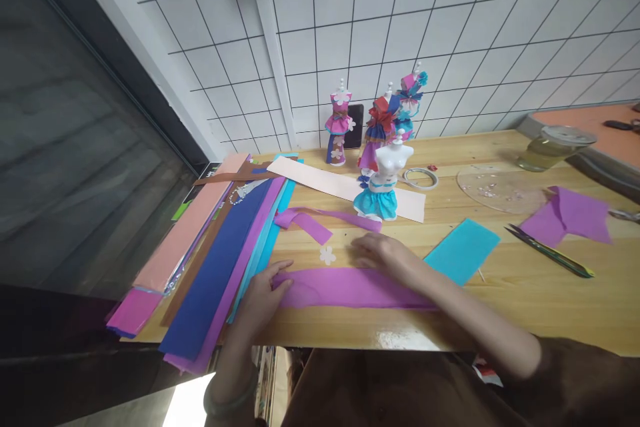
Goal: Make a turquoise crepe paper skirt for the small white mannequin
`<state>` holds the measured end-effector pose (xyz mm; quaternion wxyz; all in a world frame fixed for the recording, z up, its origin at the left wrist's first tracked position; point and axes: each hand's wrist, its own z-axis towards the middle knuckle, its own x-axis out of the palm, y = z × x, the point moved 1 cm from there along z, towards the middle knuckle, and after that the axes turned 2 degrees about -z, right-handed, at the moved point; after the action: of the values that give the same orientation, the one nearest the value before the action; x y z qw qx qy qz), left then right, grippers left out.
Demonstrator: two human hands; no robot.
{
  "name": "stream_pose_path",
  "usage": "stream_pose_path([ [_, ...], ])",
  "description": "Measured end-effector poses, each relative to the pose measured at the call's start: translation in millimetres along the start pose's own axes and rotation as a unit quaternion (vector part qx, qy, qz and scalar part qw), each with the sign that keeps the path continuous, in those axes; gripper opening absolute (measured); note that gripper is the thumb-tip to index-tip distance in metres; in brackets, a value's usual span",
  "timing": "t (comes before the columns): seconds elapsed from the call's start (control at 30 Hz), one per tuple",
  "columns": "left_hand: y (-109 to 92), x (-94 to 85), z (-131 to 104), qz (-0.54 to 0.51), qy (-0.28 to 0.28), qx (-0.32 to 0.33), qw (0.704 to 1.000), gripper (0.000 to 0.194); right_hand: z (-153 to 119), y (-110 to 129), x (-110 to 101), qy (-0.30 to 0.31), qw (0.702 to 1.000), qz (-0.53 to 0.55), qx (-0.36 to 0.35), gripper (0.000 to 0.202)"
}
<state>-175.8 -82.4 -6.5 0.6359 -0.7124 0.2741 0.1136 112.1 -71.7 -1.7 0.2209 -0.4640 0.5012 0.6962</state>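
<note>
A long purple crepe paper strip (340, 287) lies flat along the front of the table. At its left end rests my left hand (264, 290), touching the strip, thumb and finger apart. My right hand (377, 253) is over the strip's far edge, its fingers smeared by motion; whether they hold anything cannot be made out. Just left of it lies a small pale paper flower (327, 255). Behind the hands are a narrow purple paper piece (313, 227) and a small white mannequin (394, 160) in a turquoise paper skirt. A turquoise paper piece (463, 250) lies beside my right forearm.
Stacked crepe paper (220, 267) fills the left side. Dressed mannequins (339, 120) stand at the back, near a tape roll (421, 178). To the right are scissors (550, 252), a purple scrap (565, 217), a clear round dish (500, 188) and a glass jar (555, 147).
</note>
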Motion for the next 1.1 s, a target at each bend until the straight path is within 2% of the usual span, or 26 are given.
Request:
stream_pose_path([
  [0.07,1,-1.4,1,-0.003,-0.007,0.001,1.000,0.040,-18,-3,-1,0.026,1.000,-0.008,0.010,0.024],
  [0.17,4,-0.7,4,-0.013,-0.017,0.001,1.000,0.040,-37,-4,-1,0.057,0.997,-0.011,0.057,0.006],
  [0.27,7,1.8,7,-0.015,-0.006,-0.005,1.000,0.043,-47,-5,-5,0.072,0.994,0.010,0.086,0.011],
  [0.37,8,3.6,7,0.005,0.012,-0.011,1.000,0.044,-48,-4,-13,0.078,0.994,0.037,0.072,0.009],
  [0.53,3,7.4,6,0.022,0.015,0.002,1.000,0.041,-20,13,-11,0.030,0.998,0.046,0.030,0.021],
  [0.6,1,10.4,7,0.021,0.016,0.003,1.000,0.042,-1,24,1,0.018,1.000,-0.006,0.017,0.024],
  [0.7,1,15.7,6,0.026,0.003,0.008,1.000,0.039,26,36,23,0.036,0.989,-0.141,-0.017,0.024],
  [0.83,8,22.6,6,0.021,-0.026,0.012,0.999,0.036,44,40,39,0.042,0.981,-0.190,-0.023,0.024],
  [0.97,22,27.8,7,-0.021,-0.055,0.017,0.998,0.037,52,36,31,0.033,0.979,-0.203,-0.012,0.025],
  [1.1,29,29.4,7,-0.047,-0.069,0.028,0.996,0.038,62,32,15,-0.012,0.977,-0.210,0.022,0.031],
])
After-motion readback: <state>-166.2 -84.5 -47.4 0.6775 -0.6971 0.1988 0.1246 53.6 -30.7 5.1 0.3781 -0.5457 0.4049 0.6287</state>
